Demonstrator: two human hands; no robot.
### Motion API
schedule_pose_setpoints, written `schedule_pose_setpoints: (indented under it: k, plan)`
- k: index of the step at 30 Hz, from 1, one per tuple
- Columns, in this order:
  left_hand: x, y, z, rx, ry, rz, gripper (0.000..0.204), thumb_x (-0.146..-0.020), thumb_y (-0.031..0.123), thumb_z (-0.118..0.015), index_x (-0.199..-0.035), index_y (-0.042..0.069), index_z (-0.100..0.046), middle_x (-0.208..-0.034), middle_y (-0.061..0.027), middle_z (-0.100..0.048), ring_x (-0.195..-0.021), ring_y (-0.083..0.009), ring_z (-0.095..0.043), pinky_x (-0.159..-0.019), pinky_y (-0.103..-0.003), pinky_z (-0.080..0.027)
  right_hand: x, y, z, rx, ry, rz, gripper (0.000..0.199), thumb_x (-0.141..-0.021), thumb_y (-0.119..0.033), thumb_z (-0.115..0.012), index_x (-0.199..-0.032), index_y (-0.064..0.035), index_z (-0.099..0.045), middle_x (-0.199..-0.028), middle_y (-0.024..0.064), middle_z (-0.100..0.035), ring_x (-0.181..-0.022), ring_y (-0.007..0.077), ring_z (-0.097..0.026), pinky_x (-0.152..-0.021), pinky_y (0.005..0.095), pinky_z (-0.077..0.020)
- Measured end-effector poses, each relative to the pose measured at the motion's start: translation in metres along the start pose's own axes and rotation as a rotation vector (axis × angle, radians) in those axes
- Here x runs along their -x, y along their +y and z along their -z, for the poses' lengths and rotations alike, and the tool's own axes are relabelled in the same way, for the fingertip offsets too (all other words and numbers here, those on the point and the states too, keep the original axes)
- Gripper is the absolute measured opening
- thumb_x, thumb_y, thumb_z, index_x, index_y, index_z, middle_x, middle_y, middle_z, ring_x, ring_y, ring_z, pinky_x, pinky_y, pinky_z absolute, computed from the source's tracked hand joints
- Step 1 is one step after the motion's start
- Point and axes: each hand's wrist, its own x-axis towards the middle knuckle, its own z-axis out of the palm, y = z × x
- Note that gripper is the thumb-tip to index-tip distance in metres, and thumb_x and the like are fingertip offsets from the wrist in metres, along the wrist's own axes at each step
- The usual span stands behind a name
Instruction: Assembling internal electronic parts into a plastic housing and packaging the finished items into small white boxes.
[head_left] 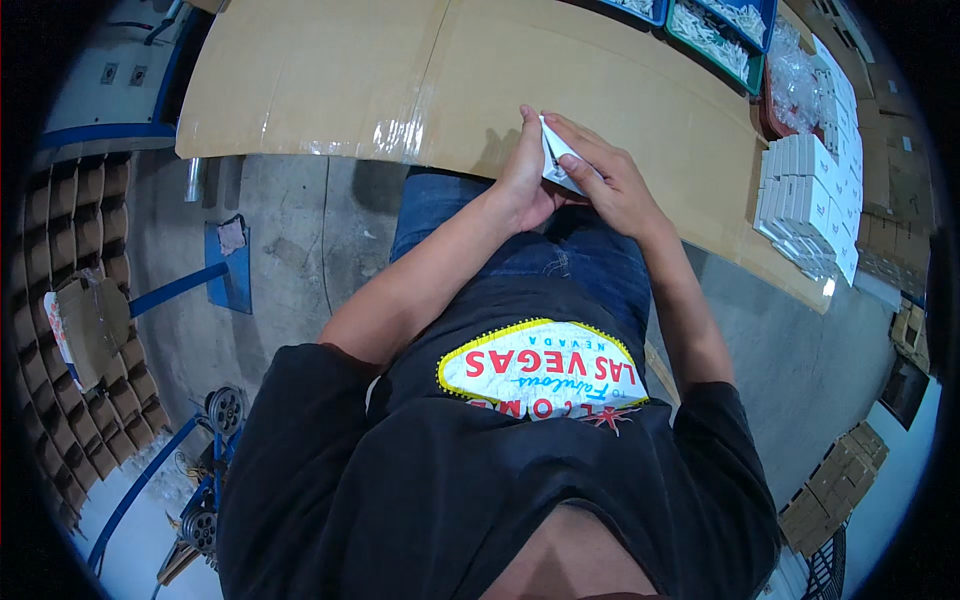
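Observation:
A small white carton (553,172) with dark print on its face is held between my two hands, just over the near edge of the cardboard-covered table (350,80). My left hand (522,185) presses along its left side, with its fingers partly hidden beneath. From the right, my right hand (612,185) closes around the carton, its thumb lying across the printed face. Much of the carton is covered by the hands, so whether its flaps are open or closed cannot be told.
Stacked flat white cartons (800,205) stand at the table's right end. Beyond them a red tray (774,115) holds clear plastic bags (792,85). Blue and green bins (712,45) with small white pieces sit at the far right. Cardboard dividers (80,215) and a blue metal frame (180,285) are at left.

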Motion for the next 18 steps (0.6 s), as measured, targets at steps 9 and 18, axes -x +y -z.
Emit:
schedule_pose_setpoints:
  k: [9,18]
  plan:
    - [0.008,0.004,-0.004,0.090,-0.010,0.036,0.084,-0.100,0.078,-0.018,-0.144,0.013,-0.048,-0.134,-0.0169,-0.059,-0.124,-0.0347,-0.060,-0.100,-0.058,-0.052,0.003,0.006,-0.007,-0.188,0.002,-0.078,0.046,-0.106,-0.028,-0.054,-0.145,-0.0049,-0.057,-0.151,0.0166,-0.055,-0.139,0.0332,-0.052,-0.115,0.0384,-0.0390]
    - [-0.009,0.007,0.010,0.134,-0.073,0.061,0.079,-0.103,0.073,-0.025,-0.141,0.009,-0.051,-0.127,-0.0161,-0.065,-0.116,-0.0361,-0.067,-0.096,-0.060,-0.055,-0.011,0.022,0.011,-0.331,0.176,-0.171,0.041,-0.113,-0.030,-0.044,-0.134,-0.0034,-0.066,-0.116,0.0135,-0.073,-0.107,0.0149,-0.066,-0.094,0.0297,-0.0522]
